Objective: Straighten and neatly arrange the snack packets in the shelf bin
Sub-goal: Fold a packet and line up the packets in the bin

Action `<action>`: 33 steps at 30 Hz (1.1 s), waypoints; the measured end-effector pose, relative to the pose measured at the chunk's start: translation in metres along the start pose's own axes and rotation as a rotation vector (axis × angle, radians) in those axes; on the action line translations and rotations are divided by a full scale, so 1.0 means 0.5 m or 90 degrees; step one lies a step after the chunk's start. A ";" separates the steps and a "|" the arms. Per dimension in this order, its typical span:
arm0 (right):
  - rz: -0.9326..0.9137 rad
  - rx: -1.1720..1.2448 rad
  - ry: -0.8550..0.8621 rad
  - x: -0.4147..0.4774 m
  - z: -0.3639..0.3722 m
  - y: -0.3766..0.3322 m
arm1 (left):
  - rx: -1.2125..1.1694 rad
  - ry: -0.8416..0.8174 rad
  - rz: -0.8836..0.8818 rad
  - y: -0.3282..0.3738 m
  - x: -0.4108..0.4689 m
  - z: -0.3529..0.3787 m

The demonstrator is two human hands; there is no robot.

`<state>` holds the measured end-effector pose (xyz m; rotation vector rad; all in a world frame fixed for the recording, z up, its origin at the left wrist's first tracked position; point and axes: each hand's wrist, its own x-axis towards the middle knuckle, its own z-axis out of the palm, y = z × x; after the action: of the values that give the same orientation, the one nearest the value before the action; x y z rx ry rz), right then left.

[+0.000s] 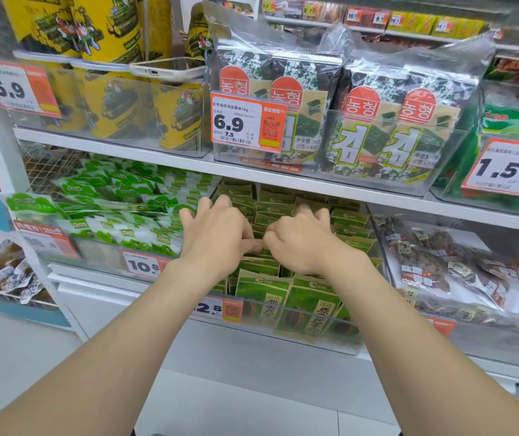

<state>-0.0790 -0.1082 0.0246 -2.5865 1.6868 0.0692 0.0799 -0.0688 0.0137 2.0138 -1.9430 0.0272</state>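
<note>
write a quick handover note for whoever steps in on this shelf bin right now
Left hand: inside the bin, fingers curled on packet tops in the middle rows.
Right hand: right beside it, pinching packet tops in the same rows.
Snack packets: all in the clear bin with the 12.8 price tag.
Done: the back and front rows stand upright.
Left: square up the middle rows. They are hidden under the hands, so check them.
</note>
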 end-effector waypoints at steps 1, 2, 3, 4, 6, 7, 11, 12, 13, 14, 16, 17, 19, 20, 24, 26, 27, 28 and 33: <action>0.000 0.012 -0.013 -0.002 0.002 0.003 | -0.006 0.019 0.000 -0.003 -0.002 -0.002; -0.003 0.030 -0.013 -0.006 0.004 0.006 | -0.015 0.037 0.005 -0.006 -0.004 -0.002; -0.007 0.058 0.008 -0.010 0.006 0.009 | -0.023 0.048 0.015 -0.009 -0.006 -0.002; -0.009 0.098 0.052 -0.015 0.008 0.011 | -0.027 0.045 0.031 -0.013 -0.008 -0.001; 0.007 0.208 0.187 -0.022 0.011 0.018 | -0.012 0.004 0.064 -0.018 -0.012 0.001; 0.026 0.252 0.243 -0.022 0.012 0.020 | -0.001 -0.023 0.070 -0.020 -0.013 0.000; 0.036 0.222 0.276 -0.008 0.008 0.021 | 0.000 -0.062 0.081 -0.023 -0.014 -0.008; 0.014 0.191 0.258 -0.001 0.006 0.020 | -0.006 -0.069 0.087 -0.021 -0.014 -0.007; -0.009 0.150 0.233 0.006 0.003 0.018 | -0.010 -0.077 0.092 -0.020 -0.013 -0.007; -0.029 0.102 0.207 0.012 0.000 0.014 | -0.011 -0.084 0.097 -0.019 -0.013 -0.005; -0.051 0.023 0.186 0.021 -0.007 0.001 | -0.009 -0.092 0.104 -0.018 -0.012 -0.003; -0.054 -0.007 0.196 0.024 -0.012 -0.005 | -0.008 -0.093 0.106 -0.018 -0.011 -0.003; -0.043 -0.036 0.211 0.029 -0.015 -0.011 | -0.010 -0.092 0.111 -0.021 -0.011 -0.002; -0.025 -0.032 0.205 0.030 -0.017 -0.012 | -0.012 -0.092 0.113 -0.022 -0.013 -0.001; 0.006 -0.031 0.192 0.032 -0.015 -0.015 | -0.017 -0.083 0.108 -0.025 -0.019 0.005; 0.006 -0.040 0.199 0.032 -0.013 -0.019 | -0.009 -0.074 0.103 -0.023 -0.023 0.007; 0.006 -0.038 0.201 0.032 -0.012 -0.020 | 0.000 -0.072 0.102 -0.021 -0.024 0.008; 0.006 -0.040 0.206 0.032 -0.011 -0.018 | 0.010 -0.069 0.102 -0.020 -0.026 0.010; -0.005 -0.049 0.200 0.026 -0.010 -0.011 | 0.027 -0.067 0.096 -0.017 -0.029 0.013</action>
<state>-0.0686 -0.1181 0.0291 -2.7801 1.7997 -0.2947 0.0858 -0.0564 0.0021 1.9257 -2.1739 -0.0004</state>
